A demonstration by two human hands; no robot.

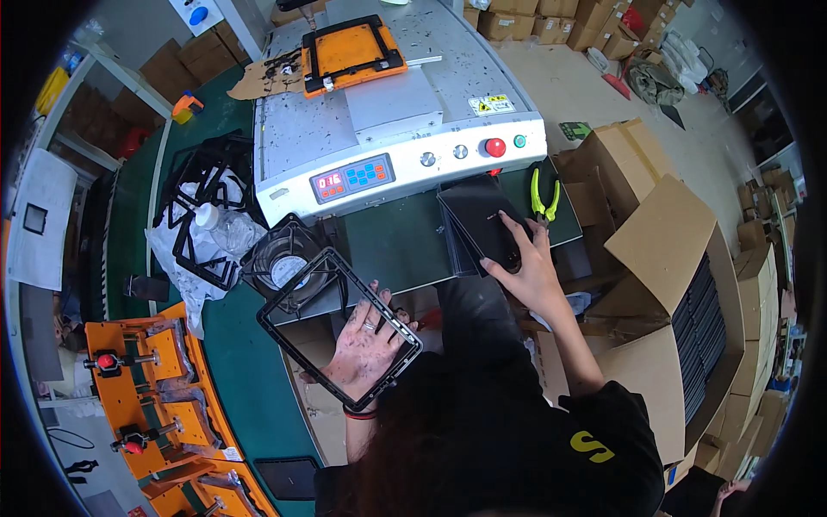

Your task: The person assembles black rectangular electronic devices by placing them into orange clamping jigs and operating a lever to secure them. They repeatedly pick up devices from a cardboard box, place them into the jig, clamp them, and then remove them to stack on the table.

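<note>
A thin black rectangular frame is tilted in front of me, with my left hand behind it. My left fingers show through its opening and reach its right side; the thumb sticks out past the lower left edge, and the hand holds the frame up. Farther right, a loosely fanned stack of glossy black panels lies at the bench edge. My right hand grips the top panel near its lower right corner, thumb at the lower edge, fingers spread over the surface. Its underside is hidden.
A white machine with buttons carries an orange fixture. Yellow-green pliers lie right of the panels. A round fan-like part, a plastic bottle and black frames sit left. An open carton stands right; orange clamp fixtures line the lower left.
</note>
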